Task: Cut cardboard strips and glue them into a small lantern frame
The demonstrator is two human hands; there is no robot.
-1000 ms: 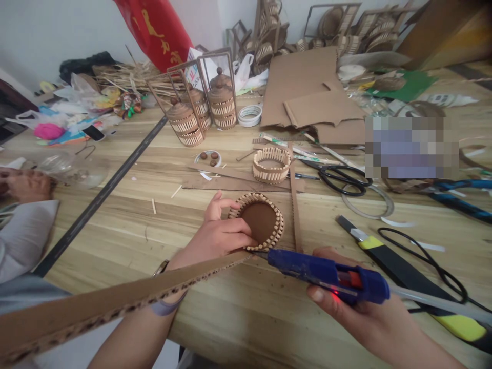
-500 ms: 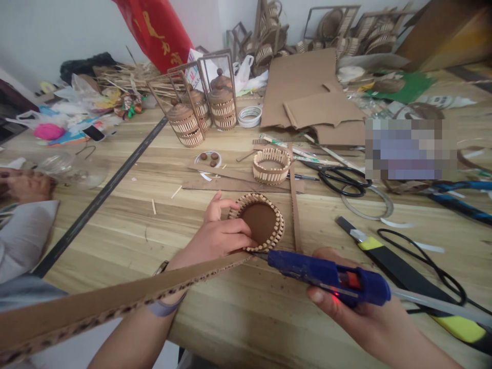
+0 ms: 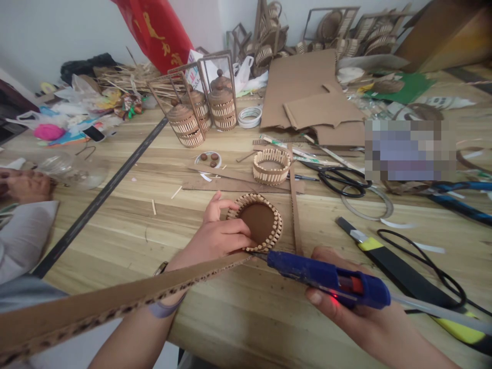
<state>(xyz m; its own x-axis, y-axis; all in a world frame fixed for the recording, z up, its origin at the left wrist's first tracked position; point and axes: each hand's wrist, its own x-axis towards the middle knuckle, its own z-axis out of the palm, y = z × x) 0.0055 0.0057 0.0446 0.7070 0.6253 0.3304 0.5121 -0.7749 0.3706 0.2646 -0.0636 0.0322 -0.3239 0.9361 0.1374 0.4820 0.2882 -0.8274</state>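
Observation:
My right hand (image 3: 353, 307) grips a blue hot glue gun (image 3: 323, 279) with a red light glowing on it. A clear glue stick (image 3: 430, 305) sticks out of its back. The nozzle points left, at the near rim of a round basket (image 3: 279, 220) with stick walls and a brown base. My left hand (image 3: 223, 230) is closed around the basket's left side, fingers inside it. A long cardboard strip (image 3: 154, 287) runs from the basket's near edge to the lower left, across my left wrist. Whether the nozzle touches the strip I cannot tell.
Another stick ring (image 3: 271, 166) stands behind the basket. Black scissors (image 3: 342, 177) and a yellow-black utility knife (image 3: 384, 256) lie to the right. Small lanterns (image 3: 186, 123), a tape roll (image 3: 249, 117) and cardboard sheets (image 3: 307, 92) are farther back. Another person's hand (image 3: 28, 184) rests at left.
The basket has shifted very slightly to the left. My hands and the glue gun hold almost the same positions.

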